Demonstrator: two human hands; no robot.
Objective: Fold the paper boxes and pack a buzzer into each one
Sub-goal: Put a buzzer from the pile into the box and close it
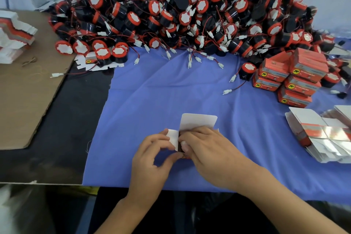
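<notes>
A small paper box [197, 122] lies on the blue cloth [171, 91] near the front edge, its white top flap standing up. My left hand [152, 159] pinches a white side flap of the box between thumb and fingers. My right hand [207, 148] covers the box body, fingers curled over it. Whatever is inside the box is hidden by my hands. A big heap of black and red buzzers [190, 9] with red wires and white plugs fills the back of the table.
Closed orange boxes [296, 76] are stacked at the right. Flat unfolded box blanks [322, 133] lie at the right front, and another pile of box blanks [15, 34] sits at the left on brown cardboard [28, 91]. One loose buzzer [247, 70] lies by the stack.
</notes>
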